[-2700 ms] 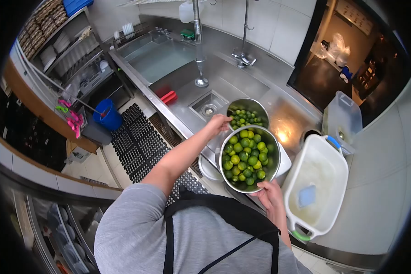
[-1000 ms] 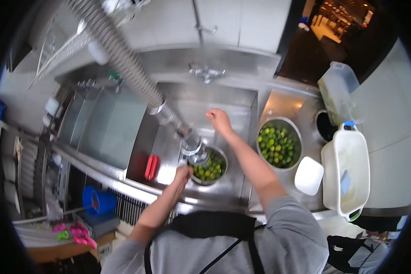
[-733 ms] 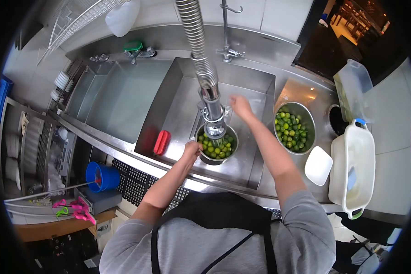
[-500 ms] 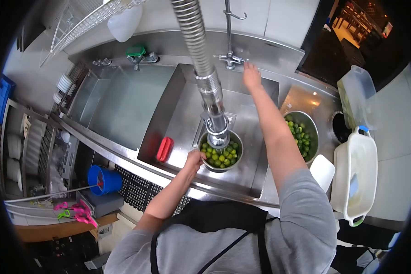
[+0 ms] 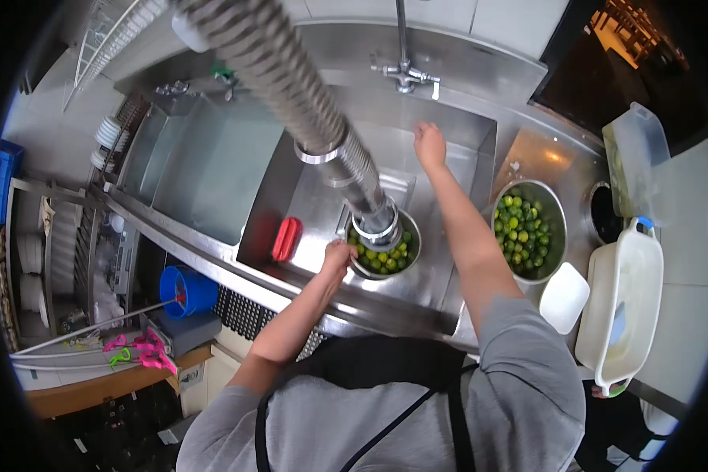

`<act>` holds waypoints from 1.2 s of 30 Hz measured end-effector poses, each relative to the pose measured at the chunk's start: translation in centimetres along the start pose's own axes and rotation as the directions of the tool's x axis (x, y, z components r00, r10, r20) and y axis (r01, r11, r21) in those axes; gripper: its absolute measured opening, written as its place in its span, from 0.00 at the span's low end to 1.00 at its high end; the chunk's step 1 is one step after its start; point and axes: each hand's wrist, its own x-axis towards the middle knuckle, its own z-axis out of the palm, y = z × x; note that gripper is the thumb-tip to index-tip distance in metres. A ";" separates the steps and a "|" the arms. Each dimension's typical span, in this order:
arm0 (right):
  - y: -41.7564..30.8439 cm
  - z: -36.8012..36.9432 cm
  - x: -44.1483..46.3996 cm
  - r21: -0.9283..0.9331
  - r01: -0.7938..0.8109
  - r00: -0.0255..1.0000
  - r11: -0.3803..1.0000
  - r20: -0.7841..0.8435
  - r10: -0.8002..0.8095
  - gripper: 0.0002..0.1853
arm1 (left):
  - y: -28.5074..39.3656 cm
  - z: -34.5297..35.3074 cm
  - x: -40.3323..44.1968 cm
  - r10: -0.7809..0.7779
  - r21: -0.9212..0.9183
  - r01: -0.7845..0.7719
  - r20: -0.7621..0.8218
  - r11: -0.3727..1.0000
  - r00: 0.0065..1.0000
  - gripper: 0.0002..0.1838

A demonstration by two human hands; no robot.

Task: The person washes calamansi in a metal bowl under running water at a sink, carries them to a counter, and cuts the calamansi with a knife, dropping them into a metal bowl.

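Note:
My left hand (image 5: 340, 257) is closed on the left rim of a metal bowl (image 5: 409, 271), which holds small green limes (image 5: 385, 261). The bowl stands in the steel sink basin. Right above it hangs the head of a spring-hose sprayer (image 5: 376, 224), hiding part of the limes. My right hand (image 5: 429, 145) is over the back of the basin, apart from the tap (image 5: 405, 77). Its fingers are curled in, and nothing shows in them. A red sponge-like block (image 5: 287, 239) lies in the basin to the left of the bowl.
On the right counter stand a larger metal bowl of limes (image 5: 531, 232), a white lid-like piece (image 5: 564, 299), a white tub (image 5: 621, 315) and a clear plastic container (image 5: 637, 161). A water-filled sink (image 5: 220, 165) is at left. A blue bucket (image 5: 189, 291) sits lower left.
My right hand has left the tap handle and come down toward me over the basin, its fingers curling. The hose now leans across the view. My left hand stays on the bowl.

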 end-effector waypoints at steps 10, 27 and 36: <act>-5.7 -7.2 -17.8 0.451 -0.886 0.461 -0.107 0.838 -0.290 0.14 | -1.2 -0.2 -0.1 -0.009 0.037 0.007 0.071 0.999 0.997 0.13; -8.4 -8.6 -17.7 0.553 -0.777 0.579 0.302 0.815 -0.005 0.03 | 0.0 1.6 -4.0 0.011 -0.031 -0.006 0.188 0.999 0.982 0.12; -8.5 -12.8 -15.0 0.644 -0.384 0.544 0.662 0.737 -0.401 0.09 | 1.4 2.1 -2.1 0.161 -0.178 -0.133 0.151 0.975 0.975 0.14</act>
